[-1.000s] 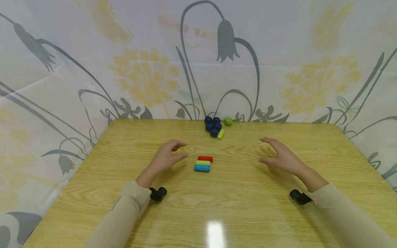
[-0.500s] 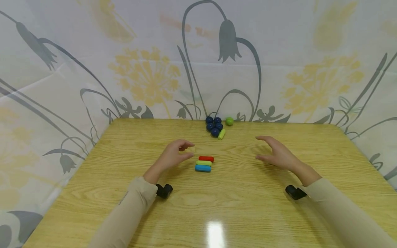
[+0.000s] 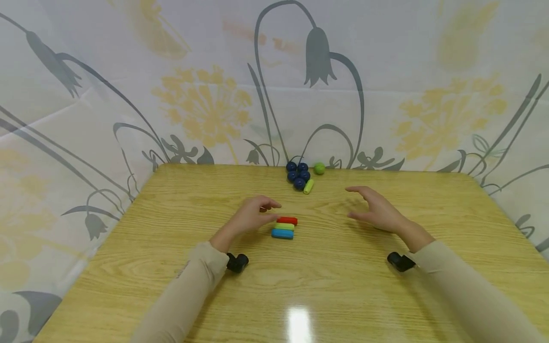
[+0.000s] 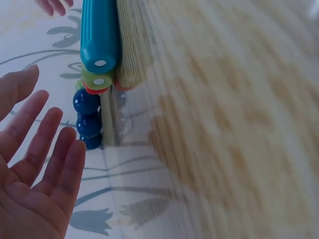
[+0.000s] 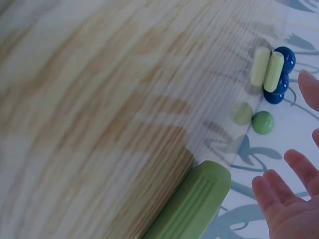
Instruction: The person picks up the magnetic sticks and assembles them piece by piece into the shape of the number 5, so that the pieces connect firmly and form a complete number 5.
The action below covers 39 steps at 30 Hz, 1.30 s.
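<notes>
In the head view my left hand (image 3: pixel 253 214) reaches in from the left, thumb and fingers parted, with nothing between them. Its thumb tip overlaps the end of a red bar (image 3: pixel 288 220). Against that bar lie a yellow-green bar (image 3: pixel 285 227) and a blue bar (image 3: pixel 282 234), side by side. The left wrist view shows the blue bar's grooved side (image 4: pixel 99 35) and the left palm (image 4: pixel 30 184) with fingers extended. Over the table's right half hovers my right hand (image 3: pixel 377 212), fingers apart, holding nothing. A green grooved bar (image 5: pixel 192 204) looms near the right wrist camera, hidden in the head view.
Several dark blue balls (image 3: pixel 299 184) sit clustered at the table's back edge. Beside them are a yellow-green bar (image 3: pixel 309 186) and a green ball (image 3: pixel 319 168). Behind the wooden table (image 3: pixel 334 286) hangs a flower-patterned cloth (image 3: pixel 206 47).
My left hand has moved right, up to the red bar's end. My right hand has shifted left toward the middle. The bars and balls keep their places on the table.
</notes>
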{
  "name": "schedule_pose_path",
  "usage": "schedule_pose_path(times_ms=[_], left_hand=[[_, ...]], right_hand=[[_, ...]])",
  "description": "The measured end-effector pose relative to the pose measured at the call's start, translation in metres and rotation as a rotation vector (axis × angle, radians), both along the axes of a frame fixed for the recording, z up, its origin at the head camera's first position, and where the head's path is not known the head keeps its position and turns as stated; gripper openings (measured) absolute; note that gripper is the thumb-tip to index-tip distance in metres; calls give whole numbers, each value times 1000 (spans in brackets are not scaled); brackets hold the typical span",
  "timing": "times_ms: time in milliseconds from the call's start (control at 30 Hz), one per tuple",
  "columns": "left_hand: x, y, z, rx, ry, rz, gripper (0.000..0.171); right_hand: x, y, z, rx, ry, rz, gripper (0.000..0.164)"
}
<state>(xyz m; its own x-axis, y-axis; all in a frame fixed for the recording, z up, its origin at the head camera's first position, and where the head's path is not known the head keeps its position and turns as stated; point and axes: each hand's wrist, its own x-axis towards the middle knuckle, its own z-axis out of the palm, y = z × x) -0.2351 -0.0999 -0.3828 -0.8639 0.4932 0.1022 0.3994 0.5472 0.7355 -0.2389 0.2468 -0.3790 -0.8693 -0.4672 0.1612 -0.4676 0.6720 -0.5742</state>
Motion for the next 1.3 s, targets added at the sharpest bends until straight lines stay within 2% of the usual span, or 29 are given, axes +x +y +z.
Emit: schedule_pose_path(times_ms=[200, 433, 767, 933, 1067, 1300], left_hand=[[-4, 8, -1, -11, -43, -31, 31], [-8, 15, -3, -69, -37, -75, 28], [-11, 19, -6, -106, -76, -95, 22], [-14, 21, -7, -129, -84, -84, 19], [-16, 22, -6, -159, -82, -83, 19], [-18, 22, -5, -189, -60, -112, 20]], right_hand=[[-4, -5, -1, 10, -11, 1, 63], [-10, -13, -1, 2, 8, 18, 61], [-17, -21, -2, 35, 20, 25, 61], [-21, -22, -3, 47, 22, 29, 61], [-24, -24, -3, 33, 6, 36, 60], [-32, -29, -3, 41, 37, 40, 57]])
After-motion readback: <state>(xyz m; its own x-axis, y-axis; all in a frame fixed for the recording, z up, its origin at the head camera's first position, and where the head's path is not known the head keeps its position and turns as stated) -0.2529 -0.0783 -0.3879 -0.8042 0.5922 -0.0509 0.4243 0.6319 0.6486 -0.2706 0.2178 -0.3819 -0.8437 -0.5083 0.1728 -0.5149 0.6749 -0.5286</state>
